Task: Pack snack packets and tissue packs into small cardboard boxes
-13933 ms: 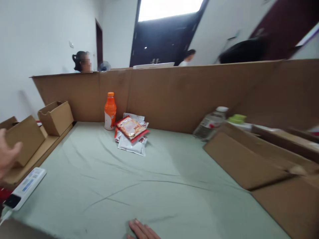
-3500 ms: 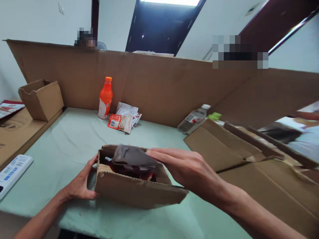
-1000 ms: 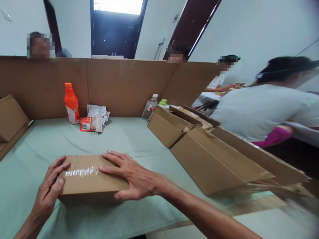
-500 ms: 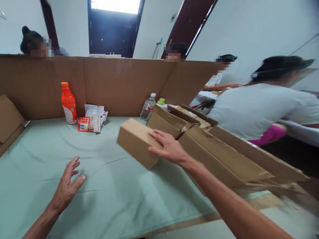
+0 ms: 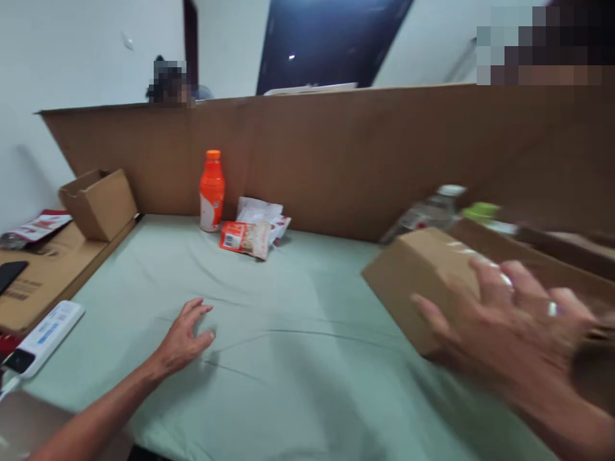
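A small brown cardboard box (image 5: 408,294) is in my right hand (image 5: 509,320), tilted over the right side of the table. My fingers lie across its top and my thumb presses the near side; a ring shows on one finger, and the hand is blurred. My left hand (image 5: 189,336) hovers above the pale green cloth (image 5: 307,371), fingers apart and holding nothing. Beyond it stand an orange bottle (image 5: 212,192) and a few snack packets (image 5: 247,237).
A cardboard partition (image 5: 336,160) runs along the back. At left are an open carton (image 5: 100,202), flat cardboard (image 5: 52,269) and a white device (image 5: 48,336) with a cable. A clear bottle (image 5: 427,208) and a green cap (image 5: 480,211) stand behind the box. People sit beyond the partition.
My view has turned left, bringing the open carton and white device into sight. My right hand, still on the box, appears larger and further right. My left hand stays open.
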{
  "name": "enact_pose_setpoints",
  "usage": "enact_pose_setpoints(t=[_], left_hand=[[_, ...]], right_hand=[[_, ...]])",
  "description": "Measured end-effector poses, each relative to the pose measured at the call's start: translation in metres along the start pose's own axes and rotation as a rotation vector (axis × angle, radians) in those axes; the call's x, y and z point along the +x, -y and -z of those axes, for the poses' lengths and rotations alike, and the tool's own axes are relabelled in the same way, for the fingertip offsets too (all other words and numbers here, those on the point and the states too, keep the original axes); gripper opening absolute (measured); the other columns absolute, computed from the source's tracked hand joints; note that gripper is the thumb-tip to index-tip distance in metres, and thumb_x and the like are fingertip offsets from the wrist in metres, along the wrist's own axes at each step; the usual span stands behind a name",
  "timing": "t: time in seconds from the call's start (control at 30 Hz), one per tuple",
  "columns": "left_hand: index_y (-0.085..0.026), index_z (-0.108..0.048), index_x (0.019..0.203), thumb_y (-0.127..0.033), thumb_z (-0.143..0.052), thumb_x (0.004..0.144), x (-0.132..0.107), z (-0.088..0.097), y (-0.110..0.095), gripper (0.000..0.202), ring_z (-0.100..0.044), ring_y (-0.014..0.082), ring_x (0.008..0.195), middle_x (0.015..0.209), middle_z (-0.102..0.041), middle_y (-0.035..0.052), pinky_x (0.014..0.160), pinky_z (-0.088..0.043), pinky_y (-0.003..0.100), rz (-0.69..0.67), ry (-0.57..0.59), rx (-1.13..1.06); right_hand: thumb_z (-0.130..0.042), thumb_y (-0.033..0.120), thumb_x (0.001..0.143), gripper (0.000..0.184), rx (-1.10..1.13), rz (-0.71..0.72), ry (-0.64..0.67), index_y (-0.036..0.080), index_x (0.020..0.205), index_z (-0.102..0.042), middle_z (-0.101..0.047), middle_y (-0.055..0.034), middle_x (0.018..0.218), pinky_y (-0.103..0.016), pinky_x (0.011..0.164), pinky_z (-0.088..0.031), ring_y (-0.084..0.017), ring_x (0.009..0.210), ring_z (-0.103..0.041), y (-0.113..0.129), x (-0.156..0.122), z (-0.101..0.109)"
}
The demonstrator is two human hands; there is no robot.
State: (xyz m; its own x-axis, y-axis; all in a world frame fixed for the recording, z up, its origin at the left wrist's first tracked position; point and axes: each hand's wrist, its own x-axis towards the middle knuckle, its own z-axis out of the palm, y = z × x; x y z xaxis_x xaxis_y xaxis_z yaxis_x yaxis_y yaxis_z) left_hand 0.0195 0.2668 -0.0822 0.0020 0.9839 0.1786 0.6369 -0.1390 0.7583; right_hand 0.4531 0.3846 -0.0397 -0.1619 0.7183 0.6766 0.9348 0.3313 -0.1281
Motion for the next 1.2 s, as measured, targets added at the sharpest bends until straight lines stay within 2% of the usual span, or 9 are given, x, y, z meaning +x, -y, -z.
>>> enact_pose_setpoints(t=[0.13,0.27,0.43,0.6,0.77,0.87,1.0,1.1,1.2], left_hand=[[-0.018,-0.064,0.134,-0.028,-0.075,0.093,0.038,0.056,0.018,0.043,-0.058,0.0334,0.134,0.15,-0.057,0.0144,0.106,-0.054,0.054,0.04,-0.167,0.173],[-0.019,-0.061,0.138,-0.031,-0.073,0.096,0.099,0.141,0.032,0.045,-0.044,0.0373,0.146,0.158,-0.048,0.0132,0.119,-0.038,0.064,0.113,-0.428,0.377],[-0.021,-0.055,0.145,-0.036,-0.069,0.099,0.156,0.245,0.035,0.051,-0.034,0.0393,0.151,0.164,-0.039,0.0123,0.123,-0.027,0.067,0.198,-0.681,0.606],[-0.011,-0.063,0.133,-0.042,-0.055,0.107,0.18,0.294,0.038,0.041,-0.061,0.0317,0.128,0.143,-0.058,0.009,0.114,-0.046,0.05,0.221,-0.589,0.666],[-0.017,-0.066,0.124,-0.037,-0.07,0.1,0.167,0.282,0.029,0.032,-0.068,0.0265,0.112,0.127,-0.067,0.0101,0.096,-0.058,0.05,0.148,-0.427,0.619],[-0.015,-0.068,0.108,-0.035,-0.068,0.1,0.116,0.243,0.01,0.022,-0.069,0.0234,0.102,0.11,-0.07,0.0065,0.094,-0.057,0.046,-0.008,-0.285,0.563],[-0.02,-0.07,0.093,-0.024,-0.059,0.095,0.04,0.169,-0.028,0.012,-0.068,0.0212,0.091,0.09,-0.071,0.0038,0.094,-0.055,0.038,-0.263,-0.071,0.446],[-0.022,-0.07,0.088,-0.023,-0.054,0.096,0.008,0.126,-0.058,0.018,-0.067,0.0216,0.087,0.084,-0.07,0.0044,0.101,-0.054,0.042,-0.443,0.04,0.373],[-0.022,-0.07,0.095,-0.017,-0.051,0.098,-0.006,0.11,-0.076,0.019,-0.068,0.0242,0.1,0.091,-0.071,0.0064,0.107,-0.052,0.046,-0.569,0.053,0.323]], right_hand=[[-0.045,0.046,0.096,0.04,0.121,0.24,0.242,0.024,0.105,-0.077,-0.065,-0.0183,0.139,-0.066,0.097,-0.051,-0.044,0.126,-0.062,0.051,-0.046,-0.068],[-0.043,0.041,0.099,0.044,0.212,0.337,0.417,0.023,0.123,-0.075,-0.068,-0.0135,0.142,-0.051,0.099,-0.054,-0.032,0.128,-0.065,0.103,-0.087,-0.118],[-0.04,0.041,0.1,0.049,0.239,0.294,0.376,0.023,0.133,-0.071,-0.065,-0.0116,0.146,-0.05,0.099,-0.055,-0.032,0.13,-0.064,0.111,-0.104,-0.134],[-0.043,0.043,0.098,0.048,0.234,0.288,0.398,0.026,0.133,-0.072,-0.065,-0.0104,0.146,-0.052,0.099,-0.056,-0.034,0.13,-0.065,0.102,-0.107,-0.138],[-0.041,0.044,0.101,0.049,0.231,0.33,0.348,0.023,0.131,-0.074,-0.066,-0.0124,0.144,-0.05,0.094,-0.059,-0.033,0.126,-0.067,0.104,-0.103,-0.136],[-0.044,0.046,0.102,0.047,0.277,0.341,0.344,0.022,0.129,-0.074,-0.067,-0.0139,0.143,-0.051,0.092,-0.061,-0.033,0.122,-0.069,0.102,-0.101,-0.138],[-0.043,0.054,0.1,0.052,0.42,0.138,0.316,0.018,0.119,-0.075,-0.067,-0.019,0.14,-0.056,0.095,-0.06,-0.036,0.119,-0.07,0.102,-0.098,-0.141],[-0.046,0.057,0.097,0.052,0.56,-0.078,0.32,0.019,0.119,-0.073,-0.067,-0.0191,0.14,-0.057,0.104,-0.055,-0.035,0.126,-0.066,0.109,-0.092,-0.132],[-0.05,0.055,0.094,0.048,0.722,-0.21,0.331,0.021,0.12,-0.072,-0.068,-0.0163,0.137,-0.056,0.109,-0.051,-0.034,0.127,-0.065,0.119,-0.082,-0.117]])
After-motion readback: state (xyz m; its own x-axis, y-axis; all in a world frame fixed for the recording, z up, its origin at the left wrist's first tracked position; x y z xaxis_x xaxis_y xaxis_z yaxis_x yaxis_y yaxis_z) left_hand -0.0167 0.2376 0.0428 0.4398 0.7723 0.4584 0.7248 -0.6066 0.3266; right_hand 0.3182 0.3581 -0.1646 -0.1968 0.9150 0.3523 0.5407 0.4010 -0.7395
